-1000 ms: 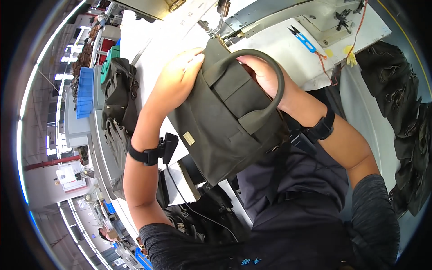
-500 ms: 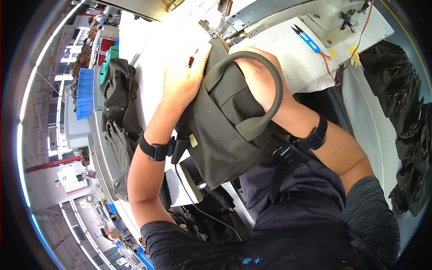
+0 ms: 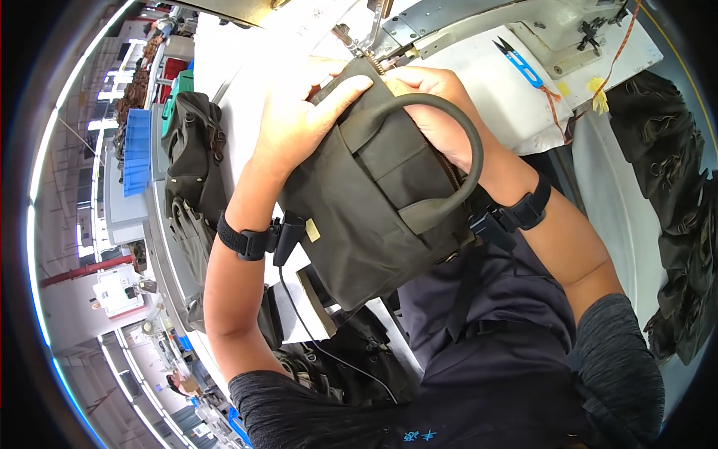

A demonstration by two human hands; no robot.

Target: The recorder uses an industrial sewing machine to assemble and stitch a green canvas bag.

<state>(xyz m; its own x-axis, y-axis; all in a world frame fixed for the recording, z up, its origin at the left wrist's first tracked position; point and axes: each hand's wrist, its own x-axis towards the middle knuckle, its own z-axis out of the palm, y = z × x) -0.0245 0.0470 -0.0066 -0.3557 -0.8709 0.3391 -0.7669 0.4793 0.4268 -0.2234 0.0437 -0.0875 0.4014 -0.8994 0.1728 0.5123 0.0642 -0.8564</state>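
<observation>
An olive-green fabric bag (image 3: 374, 247) lies tilted over the white work table's edge, its top end under the sewing machine's needle area (image 3: 359, 41). My left hand (image 3: 303, 112) is closed on the upper left of the bag, thumb lying on the fabric. My right hand (image 3: 445, 112) grips the upper right of the bag at the zipper (image 3: 450, 168), behind the arched handle (image 3: 471, 142); some of its fingertips are hidden.
Blue thread snips (image 3: 520, 63) rest on the machine bed at right. Dark green bags (image 3: 194, 142) lie at left beside blue bins (image 3: 137, 153); more (image 3: 673, 217) are piled at far right. A cable (image 3: 314, 344) hangs near my left arm. A person (image 3: 176, 384) appears at lower left.
My left hand has moved slightly up along the bag, thumb now laid across its top. My right hand has shifted upward toward the machine. The bag has moved only a little.
</observation>
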